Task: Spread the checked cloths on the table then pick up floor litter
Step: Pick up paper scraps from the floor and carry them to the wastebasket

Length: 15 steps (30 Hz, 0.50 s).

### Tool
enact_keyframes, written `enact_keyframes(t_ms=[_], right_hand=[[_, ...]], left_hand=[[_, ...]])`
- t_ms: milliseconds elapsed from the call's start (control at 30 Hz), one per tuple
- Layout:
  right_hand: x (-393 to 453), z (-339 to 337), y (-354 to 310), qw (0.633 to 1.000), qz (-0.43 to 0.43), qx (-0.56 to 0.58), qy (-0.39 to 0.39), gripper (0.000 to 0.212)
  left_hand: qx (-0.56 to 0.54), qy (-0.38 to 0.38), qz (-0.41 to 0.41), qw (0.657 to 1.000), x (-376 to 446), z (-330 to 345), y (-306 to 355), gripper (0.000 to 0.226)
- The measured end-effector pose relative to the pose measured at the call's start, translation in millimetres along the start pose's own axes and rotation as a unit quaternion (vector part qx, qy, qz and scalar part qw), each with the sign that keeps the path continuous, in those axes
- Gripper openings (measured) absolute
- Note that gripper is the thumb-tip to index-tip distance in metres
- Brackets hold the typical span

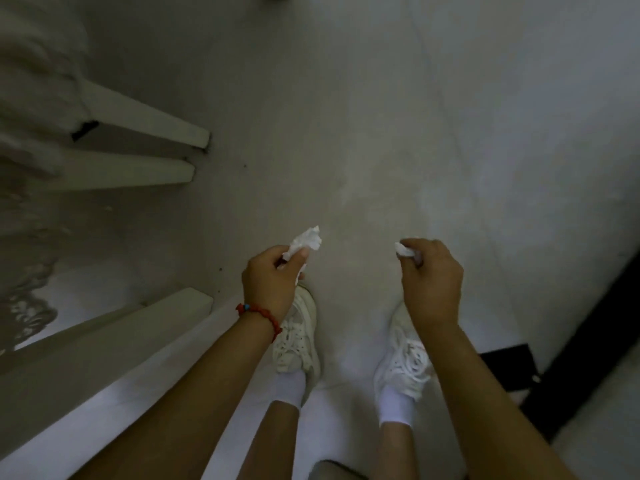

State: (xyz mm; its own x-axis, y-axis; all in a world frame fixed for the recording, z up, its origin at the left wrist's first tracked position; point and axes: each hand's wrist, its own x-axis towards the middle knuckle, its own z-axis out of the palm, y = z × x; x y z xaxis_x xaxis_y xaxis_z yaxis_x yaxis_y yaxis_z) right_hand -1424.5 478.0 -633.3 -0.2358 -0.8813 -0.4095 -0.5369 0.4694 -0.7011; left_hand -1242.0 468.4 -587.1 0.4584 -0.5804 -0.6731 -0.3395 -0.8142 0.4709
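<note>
Two scraps of litter are off the pale floor [381, 133], one per hand. The left hand [268, 285] pinches a crumpled white tissue [306, 241]; the right hand [431, 278] pinches a smaller white wad [403, 250], probably tissue too.

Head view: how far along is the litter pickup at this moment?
Done: cannot tell for the cloths; no tabletop shows. In hand: the left hand pinches a crumpled white paper scrap, and the right hand grips a smaller white wad, both above the floor. Left: a few dark specks near the white furniture legs; no bin is visible.
</note>
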Motion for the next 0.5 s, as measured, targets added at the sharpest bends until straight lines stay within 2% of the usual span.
enact_keyframes(t_ms=[67,267,500], right_hand=[[-12.4,-38.8,-22.1,0.999,0.03,0.027,0.023,0.011],[-43.5,-157.1,-105.2,0.993,0.035,0.053,0.095,0.007],[-74.6,-270.9,-180.5,0.981,0.029,0.109,0.159,0.007]], left_hand=[[-0.015,-0.009,0.01,1.0,-26.0,-6.2,32.7,0.022],[-0.027,-0.038,0.062,0.997,-120.8,-36.4,136.5,0.023],[-0.04,-0.011,0.148,0.988,-210.3,-82.7,228.6,0.025]])
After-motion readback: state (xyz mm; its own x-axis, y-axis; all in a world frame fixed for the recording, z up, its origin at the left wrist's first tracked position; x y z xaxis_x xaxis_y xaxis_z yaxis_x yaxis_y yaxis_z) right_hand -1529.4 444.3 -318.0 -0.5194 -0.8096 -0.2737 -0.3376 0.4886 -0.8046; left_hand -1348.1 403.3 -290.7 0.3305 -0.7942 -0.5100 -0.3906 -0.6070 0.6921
